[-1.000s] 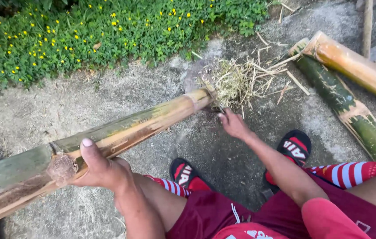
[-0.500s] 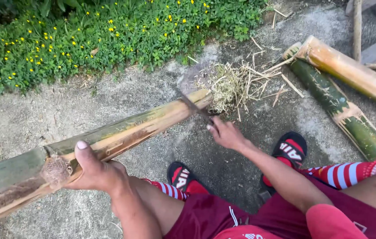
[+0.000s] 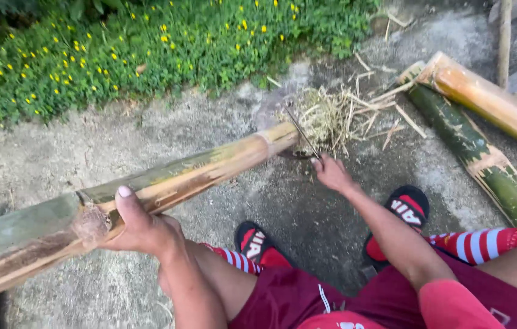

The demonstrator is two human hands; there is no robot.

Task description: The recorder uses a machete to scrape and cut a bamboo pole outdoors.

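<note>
- No packages, paper labels, signs or screens are in view.
- The only markings are white lettering on the black-and-red slides: left slide (image 3: 257,245) at 6 o'clock, right slide (image 3: 406,210) at 4 o'clock.

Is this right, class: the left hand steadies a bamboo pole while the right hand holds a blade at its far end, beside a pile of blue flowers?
Not quite. The head view shows the left hand on the bamboo pole and the right hand holding the blade, but beside a pile of dry shavings, not blue flowers.
</note>
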